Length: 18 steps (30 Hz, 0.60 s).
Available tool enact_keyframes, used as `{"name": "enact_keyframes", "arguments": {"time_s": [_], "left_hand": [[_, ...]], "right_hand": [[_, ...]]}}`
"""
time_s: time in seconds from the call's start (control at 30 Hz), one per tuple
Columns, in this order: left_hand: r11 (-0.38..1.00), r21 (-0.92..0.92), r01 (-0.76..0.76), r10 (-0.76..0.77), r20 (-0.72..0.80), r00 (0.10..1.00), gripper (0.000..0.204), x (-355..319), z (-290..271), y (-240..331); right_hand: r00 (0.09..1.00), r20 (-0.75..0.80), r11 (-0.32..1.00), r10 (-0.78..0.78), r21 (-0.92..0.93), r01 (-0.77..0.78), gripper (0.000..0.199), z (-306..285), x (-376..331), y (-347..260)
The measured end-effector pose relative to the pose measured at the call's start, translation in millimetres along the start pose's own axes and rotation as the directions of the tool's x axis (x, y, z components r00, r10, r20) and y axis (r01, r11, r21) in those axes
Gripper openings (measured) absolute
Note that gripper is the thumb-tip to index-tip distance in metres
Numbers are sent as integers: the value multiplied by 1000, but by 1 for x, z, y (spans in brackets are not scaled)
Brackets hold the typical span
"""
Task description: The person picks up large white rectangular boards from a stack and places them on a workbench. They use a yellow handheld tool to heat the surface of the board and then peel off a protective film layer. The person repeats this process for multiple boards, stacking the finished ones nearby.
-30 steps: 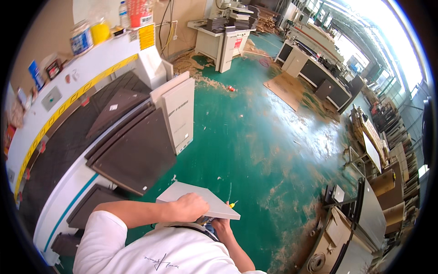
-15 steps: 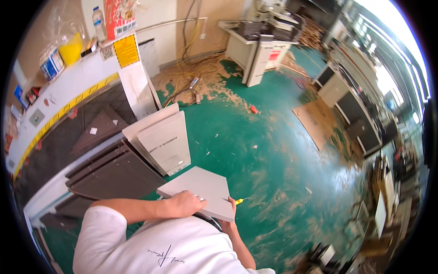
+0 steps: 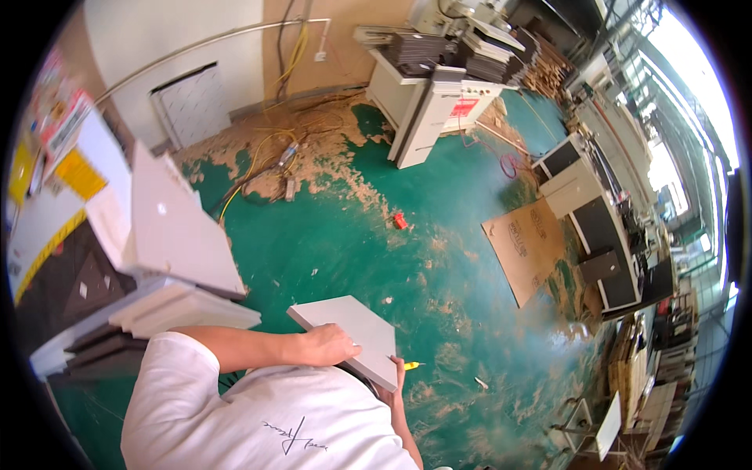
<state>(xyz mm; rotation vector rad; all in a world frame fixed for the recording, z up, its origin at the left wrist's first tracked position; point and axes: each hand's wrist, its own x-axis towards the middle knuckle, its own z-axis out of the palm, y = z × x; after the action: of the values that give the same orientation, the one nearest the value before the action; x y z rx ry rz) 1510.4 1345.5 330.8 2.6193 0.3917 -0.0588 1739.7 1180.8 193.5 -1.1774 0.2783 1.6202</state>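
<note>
A light grey panel (image 3: 364, 319) is held tilted against my waist. My left hand (image 3: 329, 345) rests on its upper face, fingers bent and drawn together; a small pale thing shows at the fingertips, too small to name. Along the panel's lower right edge my right hand (image 3: 398, 382) grips it, most of the fingers hidden underneath. A yellow-handled tool (image 3: 410, 365) with a thin tip sticks out beside that hand, seemingly held in it as well.
To my left, large pale boards (image 3: 180, 227) lean by a white bench (image 3: 51, 215) with yellow edging. Ahead stands a white machine table (image 3: 392, 94) stacked with dark panels. Cables (image 3: 258, 160) and sawdust lie on the green floor, with flattened cardboard (image 3: 529, 243) at right.
My view and body have turned toward the left-hand boards' far side, so these now sit farther left and nearer. Both hands keep the panel at my waist, tilted slightly differently.
</note>
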Motion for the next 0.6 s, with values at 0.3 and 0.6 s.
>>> {"name": "enact_keyframes", "arguments": {"time_s": [0.3, 0.6], "left_hand": [[997, 18, 69, -68, -53, 996, 15, 287, -91, -166], [963, -146, 225, -259, -279, 925, 49, 426, -197, -353]], "right_hand": [[992, -47, 993, -114, 38, 116, 64, 40, 202, -288], [998, -17, 972, -55, -232, 49, 47, 171, 376, -583]]}}
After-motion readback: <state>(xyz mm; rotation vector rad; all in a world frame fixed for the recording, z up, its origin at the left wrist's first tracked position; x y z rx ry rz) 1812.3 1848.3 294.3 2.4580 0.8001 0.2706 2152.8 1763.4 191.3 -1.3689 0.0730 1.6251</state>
